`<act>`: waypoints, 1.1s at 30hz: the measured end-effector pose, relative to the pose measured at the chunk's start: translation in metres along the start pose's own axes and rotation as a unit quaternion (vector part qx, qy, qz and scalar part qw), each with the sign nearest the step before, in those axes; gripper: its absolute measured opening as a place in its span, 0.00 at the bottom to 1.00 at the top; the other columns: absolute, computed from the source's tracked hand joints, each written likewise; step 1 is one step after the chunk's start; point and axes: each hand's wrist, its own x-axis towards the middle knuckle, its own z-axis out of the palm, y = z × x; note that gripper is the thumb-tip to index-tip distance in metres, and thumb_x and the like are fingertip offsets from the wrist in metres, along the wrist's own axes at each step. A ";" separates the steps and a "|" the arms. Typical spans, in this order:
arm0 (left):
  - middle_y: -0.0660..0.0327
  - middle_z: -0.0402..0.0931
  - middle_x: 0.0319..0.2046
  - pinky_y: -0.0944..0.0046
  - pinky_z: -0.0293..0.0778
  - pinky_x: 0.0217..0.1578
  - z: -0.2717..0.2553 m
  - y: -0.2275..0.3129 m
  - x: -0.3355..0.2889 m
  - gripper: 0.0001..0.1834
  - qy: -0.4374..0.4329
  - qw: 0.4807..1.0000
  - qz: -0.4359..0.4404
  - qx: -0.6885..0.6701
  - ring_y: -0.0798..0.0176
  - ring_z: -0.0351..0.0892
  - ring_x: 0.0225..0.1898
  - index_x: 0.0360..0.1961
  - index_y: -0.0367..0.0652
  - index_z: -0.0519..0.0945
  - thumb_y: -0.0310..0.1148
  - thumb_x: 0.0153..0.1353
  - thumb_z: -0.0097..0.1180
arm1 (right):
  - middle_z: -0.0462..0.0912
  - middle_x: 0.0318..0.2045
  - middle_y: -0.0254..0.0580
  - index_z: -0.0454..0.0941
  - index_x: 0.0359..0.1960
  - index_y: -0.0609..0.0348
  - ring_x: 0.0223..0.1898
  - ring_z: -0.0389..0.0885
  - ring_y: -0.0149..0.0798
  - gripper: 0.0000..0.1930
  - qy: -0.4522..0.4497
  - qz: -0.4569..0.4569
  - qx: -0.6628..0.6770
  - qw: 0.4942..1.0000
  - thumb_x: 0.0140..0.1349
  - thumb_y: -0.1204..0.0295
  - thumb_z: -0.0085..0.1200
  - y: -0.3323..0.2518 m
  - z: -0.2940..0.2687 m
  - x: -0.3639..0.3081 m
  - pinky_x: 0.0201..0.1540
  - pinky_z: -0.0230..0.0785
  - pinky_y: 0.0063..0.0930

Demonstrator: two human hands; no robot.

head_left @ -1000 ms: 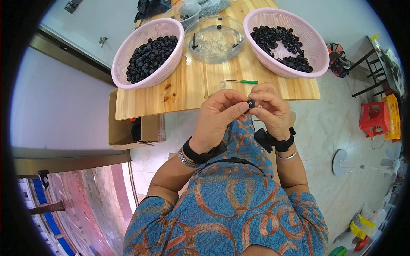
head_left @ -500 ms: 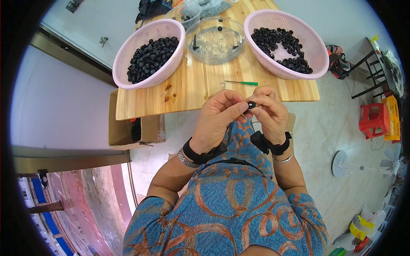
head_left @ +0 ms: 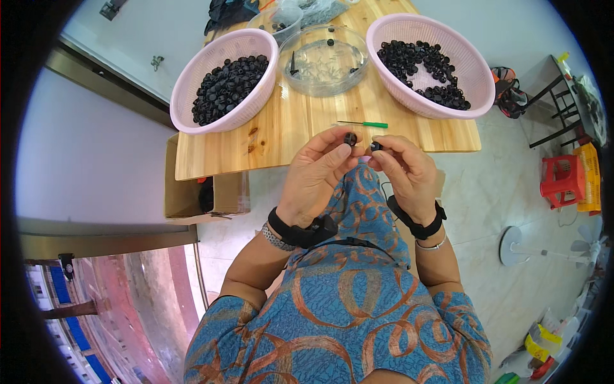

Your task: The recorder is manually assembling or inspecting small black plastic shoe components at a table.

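Note:
Just in front of the table's near edge, my left hand (head_left: pixel 322 168) pinches a small round black plastic part (head_left: pixel 350 139) between thumb and fingers. Close beside it, my right hand (head_left: pixel 408 173) grips another small black part (head_left: pixel 376 146), which shows a pale spot. A narrow gap separates the two parts. Beyond my hands, a screwdriver (head_left: pixel 371 124) with a green handle and thin shaft lies on the wooden table (head_left: pixel 307 118). Many similar black parts fill the left pink basket (head_left: pixel 259 96), and a looser layer lies in the right pink basket (head_left: pixel 473 105).
Between the baskets stands a round clear plastic tray (head_left: pixel 326 89) with a few black bits. Behind it are a clear bowl (head_left: pixel 291 25) and a plastic bag (head_left: pixel 316 11). A cardboard box (head_left: pixel 230 195) sits under the table's left side; a red stool (head_left: pixel 563 182) stands at right.
My hands have moved slightly apart. The black piece held between both hands before now shows as two separate parts, one in each hand.

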 end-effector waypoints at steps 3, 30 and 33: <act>0.54 0.73 0.45 0.74 0.76 0.40 -0.002 -0.003 0.001 0.15 -0.013 1.000 0.000 -0.017 0.68 0.76 0.42 0.49 0.36 0.70 0.21 0.60 0.46 | 0.77 0.29 0.43 0.74 0.38 0.65 0.29 0.78 0.33 0.09 -0.006 -0.034 -0.088 0.995 0.54 0.80 0.53 -0.006 0.001 0.002 0.30 0.69 0.21; 0.60 0.75 0.41 0.70 0.73 0.43 0.002 -0.007 0.004 0.15 -0.009 0.999 0.010 0.044 0.68 0.75 0.40 0.50 0.36 0.70 0.25 0.61 0.47 | 0.73 0.27 0.43 0.71 0.38 0.61 0.26 0.75 0.45 0.11 -0.024 -0.190 -0.361 0.913 0.52 0.76 0.50 -0.022 0.000 0.010 0.26 0.68 0.33; 0.59 0.75 0.41 0.69 0.73 0.44 0.002 -0.008 0.002 0.16 -0.012 0.998 0.022 0.063 0.67 0.75 0.41 0.50 0.35 0.70 0.25 0.60 0.48 | 0.74 0.27 0.44 0.70 0.39 0.63 0.27 0.76 0.45 0.13 -0.046 -0.182 -0.368 0.911 0.49 0.77 0.49 -0.028 -0.003 0.009 0.27 0.69 0.32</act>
